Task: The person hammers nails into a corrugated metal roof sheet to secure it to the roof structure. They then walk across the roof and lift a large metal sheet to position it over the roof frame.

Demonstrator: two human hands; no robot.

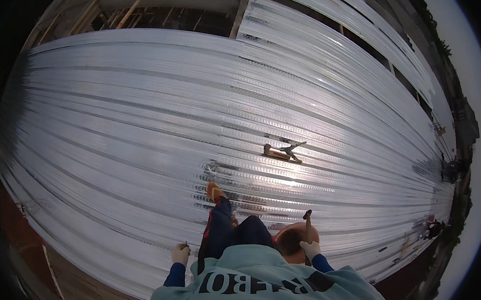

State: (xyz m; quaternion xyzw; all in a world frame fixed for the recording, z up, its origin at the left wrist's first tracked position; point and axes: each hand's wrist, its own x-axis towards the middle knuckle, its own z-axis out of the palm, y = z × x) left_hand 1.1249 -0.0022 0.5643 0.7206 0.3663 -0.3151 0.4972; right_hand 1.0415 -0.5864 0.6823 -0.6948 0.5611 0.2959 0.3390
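My left hand (181, 254), in a pale glove, is closed on a small thin dark object, perhaps a nail, low left of my legs. My right hand (310, 248), also pale-gloved, grips a hammer (307, 223) by its wooden handle, head up. An orange bucket (285, 236) is just beside that hand, partly hidden by my body. My foot (215, 192) in an orange sandal rests on the silver ribbed metal sheeting (138, 129). Farther forward, a dark and wooden tool (282, 152) lies on the sheets.
Long openings show bare timber framing (130, 13) at the top and upper right, beside more sheets (372, 35). A person (433, 228) is low at the far right among small items. Brown boards (82, 278) lie beyond the roof's lower-left edge. Trees and sky border the right.
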